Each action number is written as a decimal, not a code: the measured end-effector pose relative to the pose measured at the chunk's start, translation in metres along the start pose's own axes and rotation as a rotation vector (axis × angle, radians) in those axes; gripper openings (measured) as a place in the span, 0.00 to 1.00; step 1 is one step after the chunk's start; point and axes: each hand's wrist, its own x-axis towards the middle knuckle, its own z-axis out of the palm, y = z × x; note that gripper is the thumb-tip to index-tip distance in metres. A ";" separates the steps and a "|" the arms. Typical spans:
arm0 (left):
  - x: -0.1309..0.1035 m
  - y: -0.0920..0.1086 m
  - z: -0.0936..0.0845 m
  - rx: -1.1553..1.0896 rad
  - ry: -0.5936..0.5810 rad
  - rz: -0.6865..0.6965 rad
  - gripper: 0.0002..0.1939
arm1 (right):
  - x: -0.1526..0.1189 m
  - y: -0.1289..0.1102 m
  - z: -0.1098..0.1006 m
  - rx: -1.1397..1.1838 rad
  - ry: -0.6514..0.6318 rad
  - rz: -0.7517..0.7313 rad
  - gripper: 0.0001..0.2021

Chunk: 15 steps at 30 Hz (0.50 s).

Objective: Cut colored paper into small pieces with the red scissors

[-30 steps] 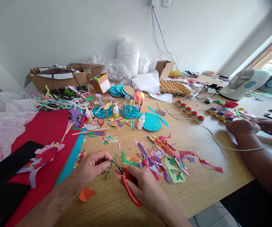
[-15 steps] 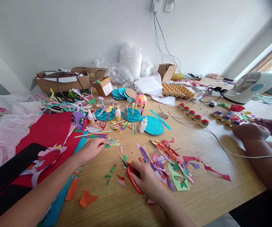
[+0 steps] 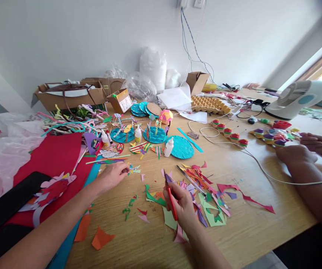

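Red-handled scissors are gripped in my right hand, blades pointing up and away above the table. Beneath and around that hand lie paper scraps: purple strips, a light green piece and a dark green cutting. My left hand rests low over the table, its fingertips pinched together at a small heap of tiny coloured paper bits. Whatever is between those fingertips is too small to make out. Small green snippets and orange paper pieces lie between my forearms.
Blue discs with paper decorations, a plain blue disc and glue bottles stand beyond my hands. Red sheets and a black object lie left. A co-worker's hands are at right, near a white cable.
My right hand has lifted and shifted slightly right with the scissors, whose blades now point more upward; scraps show beneath. My left hand has moved slightly right, still at the tiny bits.
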 end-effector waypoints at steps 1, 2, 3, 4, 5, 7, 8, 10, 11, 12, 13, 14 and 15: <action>-0.001 0.008 0.002 0.000 -0.022 0.044 0.10 | -0.001 0.001 -0.001 0.062 0.031 0.027 0.14; -0.001 0.016 0.004 -0.002 -0.047 0.092 0.10 | -0.001 0.001 -0.001 0.113 0.052 0.045 0.14; -0.002 0.024 0.007 -0.004 -0.071 0.142 0.10 | -0.001 0.002 -0.002 0.151 0.065 0.056 0.14; -0.001 0.032 0.010 -0.004 -0.092 0.188 0.09 | -0.002 0.002 -0.002 0.174 0.070 0.060 0.14; -0.001 0.039 0.013 -0.001 -0.110 0.226 0.09 | -0.002 0.003 -0.002 0.182 0.071 0.059 0.15; 0.002 0.050 0.019 0.015 -0.138 0.277 0.09 | -0.001 0.005 -0.001 0.172 0.075 0.050 0.14; 0.005 0.053 0.022 0.028 -0.148 0.290 0.10 | -0.001 0.006 -0.001 0.163 0.075 0.043 0.14; 0.009 0.057 0.026 0.060 -0.162 0.303 0.11 | 0.000 0.009 0.000 0.142 0.072 0.032 0.13; 0.012 0.057 0.028 0.077 -0.167 0.307 0.11 | 0.000 0.010 0.000 0.131 0.072 0.030 0.13; 0.014 0.057 0.029 0.093 -0.170 0.311 0.11 | 0.001 0.011 0.000 0.120 0.073 0.029 0.12; 0.016 0.057 0.031 0.108 -0.172 0.315 0.10 | 0.001 0.011 0.000 0.106 0.072 0.030 0.12; 0.018 0.057 0.032 0.122 -0.174 0.318 0.09 | 0.001 0.012 0.000 0.090 0.074 0.030 0.12; 0.020 0.056 0.032 0.133 -0.176 0.322 0.09 | 0.001 0.012 0.000 0.076 0.076 0.028 0.12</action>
